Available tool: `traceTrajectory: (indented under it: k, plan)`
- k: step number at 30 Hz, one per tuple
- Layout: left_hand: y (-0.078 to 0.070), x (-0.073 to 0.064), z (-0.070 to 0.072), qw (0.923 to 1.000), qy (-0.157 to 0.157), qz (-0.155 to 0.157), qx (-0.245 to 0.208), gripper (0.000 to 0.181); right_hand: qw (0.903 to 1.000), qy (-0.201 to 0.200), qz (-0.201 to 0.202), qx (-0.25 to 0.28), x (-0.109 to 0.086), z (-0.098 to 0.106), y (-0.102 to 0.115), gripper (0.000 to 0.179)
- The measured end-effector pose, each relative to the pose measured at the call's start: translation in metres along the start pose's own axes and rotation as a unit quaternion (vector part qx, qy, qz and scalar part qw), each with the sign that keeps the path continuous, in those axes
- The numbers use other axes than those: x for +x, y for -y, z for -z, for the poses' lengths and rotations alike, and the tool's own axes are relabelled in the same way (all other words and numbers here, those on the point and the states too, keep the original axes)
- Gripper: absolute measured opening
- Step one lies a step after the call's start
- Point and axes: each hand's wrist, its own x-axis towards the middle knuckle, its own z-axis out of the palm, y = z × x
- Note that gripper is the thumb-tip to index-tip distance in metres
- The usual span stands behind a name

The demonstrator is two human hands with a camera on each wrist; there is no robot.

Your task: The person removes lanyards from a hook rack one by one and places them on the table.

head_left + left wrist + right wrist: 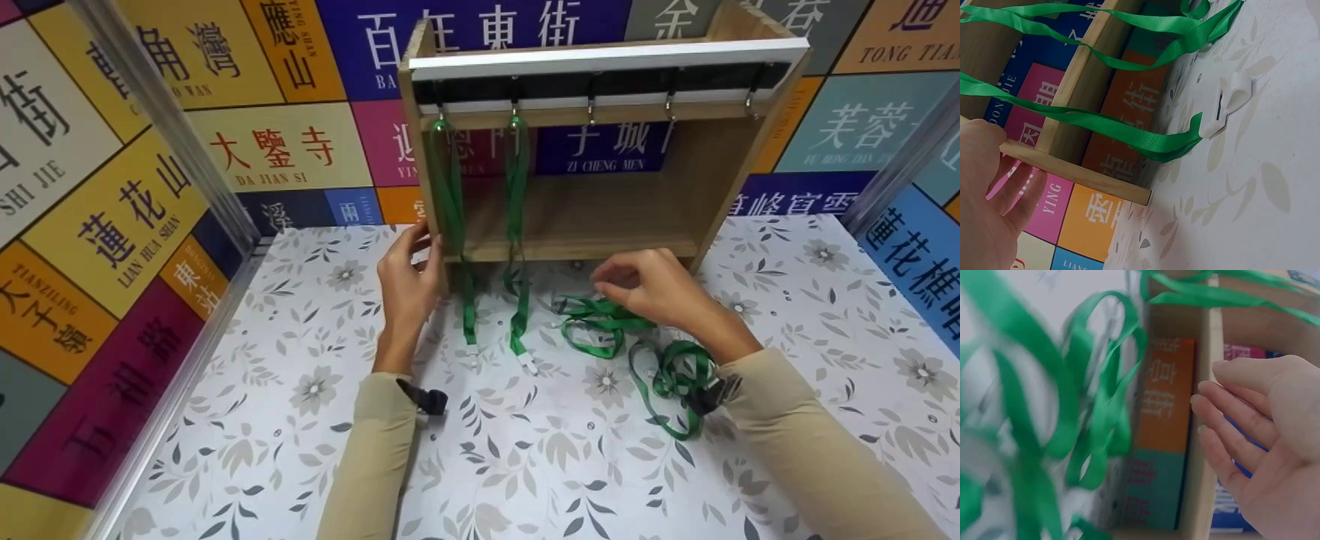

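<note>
A wooden rack (577, 251) with a row of metal hooks stands on the table. Its left side panel is held by my left hand (409, 281), with the thumb at the front edge and the fingers along the outside (1002, 185). Two green lanyards (516, 187) hang from the two leftmost hooks, their white clips (527, 364) low by the tabletop. My right hand (652, 289), fingers loosely bent and holding nothing, hovers over a loose green lanyard (600, 337) on the table. Another coiled green lanyard (686, 367) lies near the right wrist.
The three hooks on the right, such as the middle hook (591, 109), bear no lanyard. A patterned white cloth (525, 465) covers the table. Walls with coloured sign panels (277, 146) stand behind and at both sides.
</note>
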Motion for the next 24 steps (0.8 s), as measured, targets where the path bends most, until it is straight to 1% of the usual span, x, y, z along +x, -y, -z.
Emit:
traceTrajectory:
  k: [6, 11, 14, 19, 24]
  plan:
    - [0.000, 0.000, 0.001, 0.9999, 0.002, 0.005, -0.009, 0.041, 0.9980, -0.051, 0.030, 0.022, 0.017, -0.006, 0.028, 0.015]
    - [-0.001, 0.000, 0.000, 0.9998, 0.006, 0.013, -0.014, 0.042, 0.9913, -0.109, 0.063, 0.039, 0.030, -0.008, 0.053, 0.015]
    - [-0.002, -0.001, 0.000, 0.9997, 0.008, 0.016, -0.014, 0.042, 0.9841, -0.149, 0.080, 0.055, 0.038, -0.009, 0.068, 0.013]
    - [-0.001, -0.001, 0.000, 0.9998, 0.008, 0.016, -0.012, 0.042, 0.9691, -0.212, 0.086, 0.093, 0.053, -0.008, 0.093, 0.014]
    - [-0.002, 0.000, 0.000, 0.9998, 0.007, 0.018, -0.009, 0.042, 0.9506, -0.279, 0.093, 0.100, 0.065, -0.006, 0.115, 0.022]
